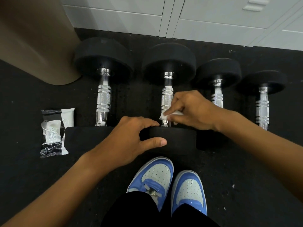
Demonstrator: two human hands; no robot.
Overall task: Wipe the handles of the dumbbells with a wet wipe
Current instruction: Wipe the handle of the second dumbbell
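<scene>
Wiping the second of four dumbbells, by the look of it.
The right hand (191, 108) pinches the wet wipe (165, 115) against the second handle (166, 99); the left hand (131, 138) grips that dumbbell's near weight (177, 138); remaining handles unclear.

Four dumbbells (168, 95) in a row, one wipe pack (55, 131) left of them, two shoes (167, 184), two hands (131, 141).
</scene>
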